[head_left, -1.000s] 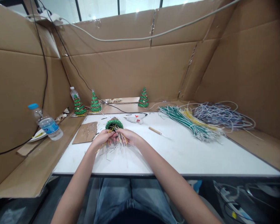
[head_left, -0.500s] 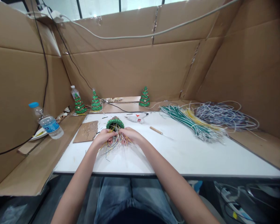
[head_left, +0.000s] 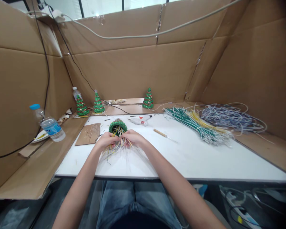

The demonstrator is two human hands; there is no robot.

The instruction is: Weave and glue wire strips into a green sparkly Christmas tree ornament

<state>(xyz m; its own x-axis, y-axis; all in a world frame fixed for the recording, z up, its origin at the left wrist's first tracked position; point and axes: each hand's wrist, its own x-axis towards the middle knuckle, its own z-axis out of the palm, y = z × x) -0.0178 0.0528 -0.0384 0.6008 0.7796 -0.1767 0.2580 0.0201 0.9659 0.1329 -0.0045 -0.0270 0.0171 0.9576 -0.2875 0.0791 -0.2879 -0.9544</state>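
Observation:
A small green woven tree (head_left: pixel 118 125) lies on its side on the white table (head_left: pixel 181 159), its hollow base facing me. Loose yellow, white and green wire ends (head_left: pixel 114 149) fan out of the base toward me. My left hand (head_left: pixel 105 141) and my right hand (head_left: pixel 132 138) are side by side just in front of the base, fingers pinched among those wire ends. The fingertips are partly hidden by the wires.
Three finished green trees (head_left: pixel 147 99) stand at the back. A glue gun (head_left: pixel 138 121), a wooden-handled awl (head_left: pixel 162 134) and a cardboard piece (head_left: pixel 88 134) lie near the hands. Wire bundles (head_left: pixel 200 124) lie at the right. A water bottle (head_left: pixel 49 124) rests at the left.
The hands stay on the wire ends; the fingers shift slightly among them. The view has tilted a little.

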